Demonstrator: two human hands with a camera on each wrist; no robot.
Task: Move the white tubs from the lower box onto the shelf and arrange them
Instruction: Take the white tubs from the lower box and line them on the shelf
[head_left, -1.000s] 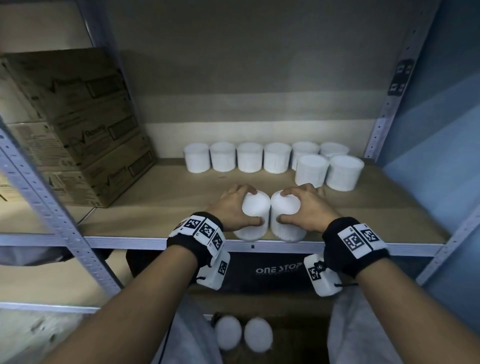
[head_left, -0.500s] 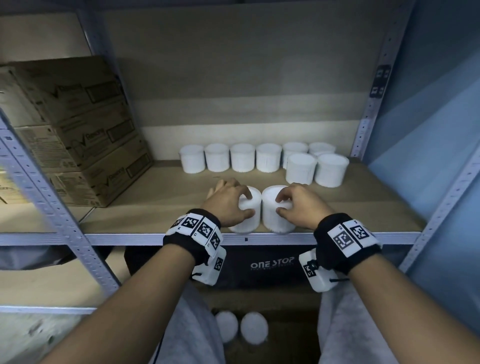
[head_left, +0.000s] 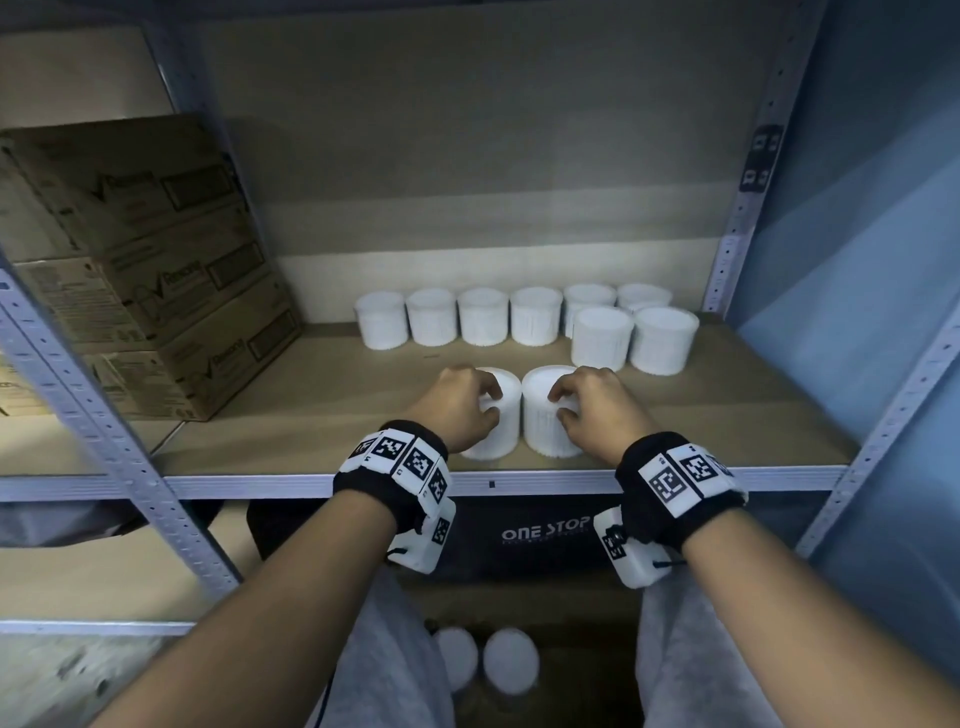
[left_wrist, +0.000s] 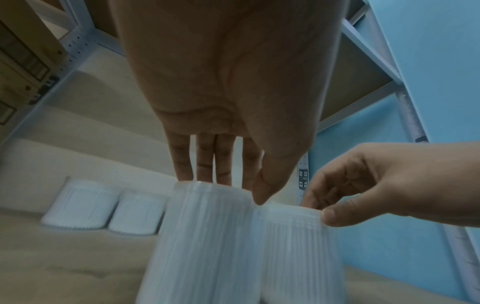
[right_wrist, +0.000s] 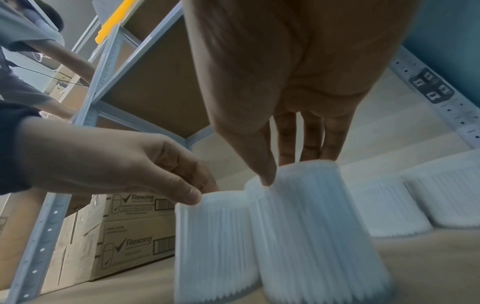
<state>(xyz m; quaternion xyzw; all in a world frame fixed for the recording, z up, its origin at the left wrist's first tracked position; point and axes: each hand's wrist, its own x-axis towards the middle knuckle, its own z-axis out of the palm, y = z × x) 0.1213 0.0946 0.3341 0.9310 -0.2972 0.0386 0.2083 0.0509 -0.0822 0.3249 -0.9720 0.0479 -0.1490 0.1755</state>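
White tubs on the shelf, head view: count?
10. Six in the back row, two in front of its right end, one under each hand near the front edge: left hand, right hand. None seems hidden.

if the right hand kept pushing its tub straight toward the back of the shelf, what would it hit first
Probably the front pair of tubs: the right hand and its tub point at the nearer left tub of that pair. Depth is unclear; it could slip just left, reaching the back row.

The tubs (head_left: 550, 410) look like matt white plastic with fine vertical ribbing down the sides. The shelf (head_left: 322, 415) board is dull brown, kinda fibreboard-looking, edged in pale painted metal. The boxes (head_left: 156, 270) far left are plain printed cardboard. The wristbands (head_left: 675, 478) are black cloth.
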